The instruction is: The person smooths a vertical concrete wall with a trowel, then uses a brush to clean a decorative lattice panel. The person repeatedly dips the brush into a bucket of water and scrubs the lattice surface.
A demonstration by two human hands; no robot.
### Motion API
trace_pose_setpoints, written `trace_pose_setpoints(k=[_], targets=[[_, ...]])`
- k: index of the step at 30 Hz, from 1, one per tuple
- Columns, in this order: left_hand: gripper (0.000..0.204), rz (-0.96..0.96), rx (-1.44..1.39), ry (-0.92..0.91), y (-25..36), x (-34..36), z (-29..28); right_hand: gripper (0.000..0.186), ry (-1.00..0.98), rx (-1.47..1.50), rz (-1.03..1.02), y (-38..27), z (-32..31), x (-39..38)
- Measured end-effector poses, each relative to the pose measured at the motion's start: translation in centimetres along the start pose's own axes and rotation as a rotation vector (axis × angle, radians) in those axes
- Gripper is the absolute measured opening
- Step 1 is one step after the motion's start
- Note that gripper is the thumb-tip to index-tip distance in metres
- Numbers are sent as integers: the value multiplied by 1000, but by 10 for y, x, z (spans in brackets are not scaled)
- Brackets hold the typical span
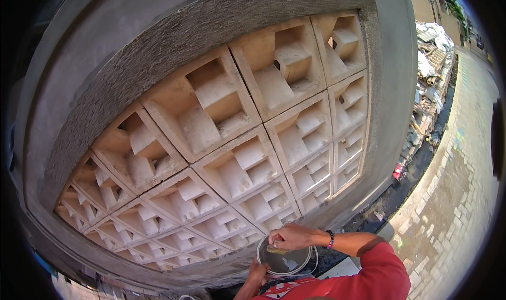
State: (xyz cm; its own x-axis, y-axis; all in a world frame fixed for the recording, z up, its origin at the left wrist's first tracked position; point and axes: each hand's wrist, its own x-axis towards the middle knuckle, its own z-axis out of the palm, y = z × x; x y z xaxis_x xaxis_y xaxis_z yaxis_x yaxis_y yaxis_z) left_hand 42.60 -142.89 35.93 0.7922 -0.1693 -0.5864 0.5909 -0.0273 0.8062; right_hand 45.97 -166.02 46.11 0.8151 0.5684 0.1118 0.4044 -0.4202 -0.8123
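Note:
A round bucket [259,253] with a pale rim, holding grey wet material, is low in the view, close to the wall. My left hand [258,273] is closed on the bucket's near left rim. Over the bucket's mouth, my right hand [286,237] pinches a yellowish piece [276,249], which looks like a sponge or a brush head; its exact kind is unclear. Beaded bracelets circle my right wrist. In front of me stands a panel of pale breeze blocks [232,163], set in a grey plastered wall [174,31]. My fingertips on both hands are partly hidden.
Rough darker plaster [121,73] borders the blocks. To the right, a dark gutter [416,173] runs beside a paved path [443,221]. Farther off along the wall lies a rubble heap [435,63] with white sacks. A pale slab [340,269] lies beside the bucket.

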Motion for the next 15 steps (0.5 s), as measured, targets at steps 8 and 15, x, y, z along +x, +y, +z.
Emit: trace_pose_setpoints(k=[8, 15], targets=[[57, 28, -71, -86, -6, 16, 7, 19, 182, 434, 280, 53, 17, -8], [58, -28, 108, 14, 18, -23, 16, 26, 1297, 732, -556, -30, -244, -87]])
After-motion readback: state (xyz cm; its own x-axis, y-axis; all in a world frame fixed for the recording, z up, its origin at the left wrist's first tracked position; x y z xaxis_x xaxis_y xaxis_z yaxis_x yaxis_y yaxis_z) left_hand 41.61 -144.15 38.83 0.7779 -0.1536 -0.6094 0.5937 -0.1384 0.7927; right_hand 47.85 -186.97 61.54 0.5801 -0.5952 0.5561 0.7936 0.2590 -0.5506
